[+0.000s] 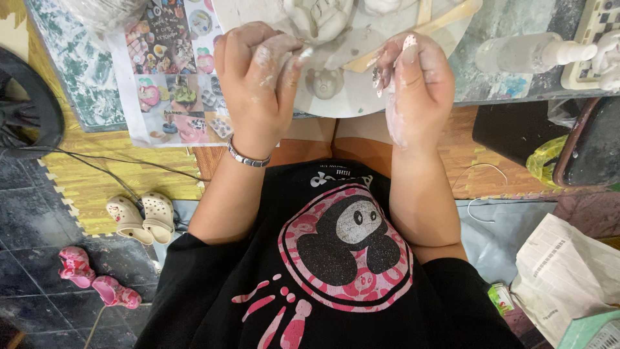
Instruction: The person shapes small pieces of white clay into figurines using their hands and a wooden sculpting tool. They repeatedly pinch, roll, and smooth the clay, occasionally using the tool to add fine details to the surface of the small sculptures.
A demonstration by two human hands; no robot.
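a cluttered workshop floor w/ yellow foam puzzle mats [97, 187] and dark stone tiles, seen from above a person in a black t-shirt with a pink round cartoon print [342, 249]. landmark: the round white turntable board [361, 97] at the table edge, top centre. on the board sit a small unfired pale clay bear-face figure [325, 83] near its front rim and a larger pale clay figure [320, 18] farther back; flat wooden sticks [420, 26] lie across the board's right part. the left hand [258, 77], clay-smeared, w/ a silver metal bracelet [248, 157] on the wrist, hovers over the board's left rim, fingers curled shut on a thin pale tool [305, 53] whose tip pokes toward the board. the right hand [413, 84], caked in white clay, is over the board's right rim, fingers bunched together around a small bit of clay [376, 76]; exactly what it pinches is hard to tell. left of the board lies a printed sheet of colourful sample photos [171, 77]. right of the board stands a clay-coated spray bottle [529, 53]. below-left of the board, on the floor, cream clogs [139, 218] and pink child's shoes [97, 278].
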